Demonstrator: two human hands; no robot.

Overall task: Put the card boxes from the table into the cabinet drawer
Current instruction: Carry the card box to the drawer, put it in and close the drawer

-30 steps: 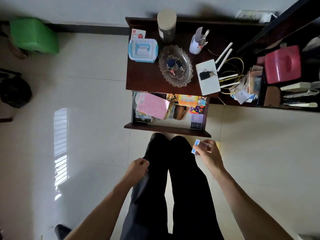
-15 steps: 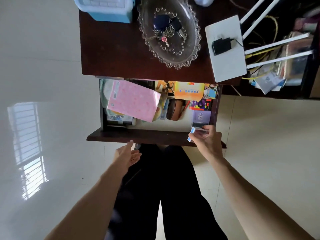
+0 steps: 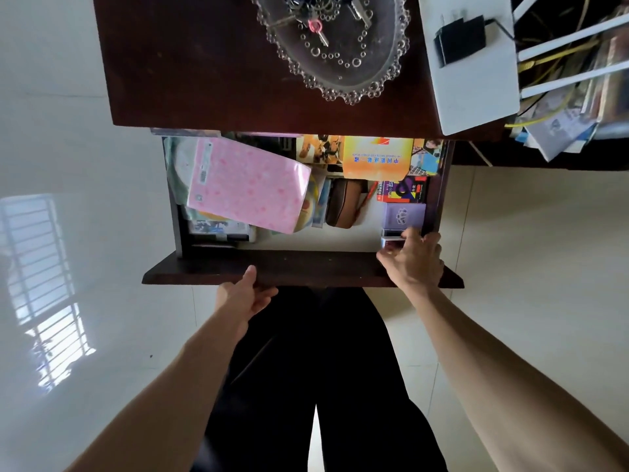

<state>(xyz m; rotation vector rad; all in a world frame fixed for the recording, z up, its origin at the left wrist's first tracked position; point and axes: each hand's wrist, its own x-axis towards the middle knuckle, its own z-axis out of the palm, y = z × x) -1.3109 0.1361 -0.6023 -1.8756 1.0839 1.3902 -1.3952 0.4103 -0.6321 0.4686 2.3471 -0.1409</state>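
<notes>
The dark wooden drawer [image 3: 299, 269] stands pulled out below the cabinet top [image 3: 204, 63]. My right hand [image 3: 413, 262] reaches over the drawer's front right corner and holds a small blue-and-white card box [image 3: 391, 242] down inside it, its fingers partly covering the box. Just behind that box lies a purple card box [image 3: 403, 214], and behind it a red, purple and black box [image 3: 401, 190]. My left hand [image 3: 246, 298] is at the drawer's front edge near the middle, fingers apart, thumb against the wood, holding nothing.
The drawer also holds a pink packet [image 3: 248, 187], a yellow box [image 3: 376, 158], a brown case [image 3: 342, 207] and papers. On top sit a glass dish [image 3: 340, 73] with keys and a white router [image 3: 473, 83] with a black plug. Cluttered shelves are at right.
My view has moved closer to the drawer. My right hand carried the small card box from the front lip down into the drawer's right corner. My left hand came up to the drawer front.
</notes>
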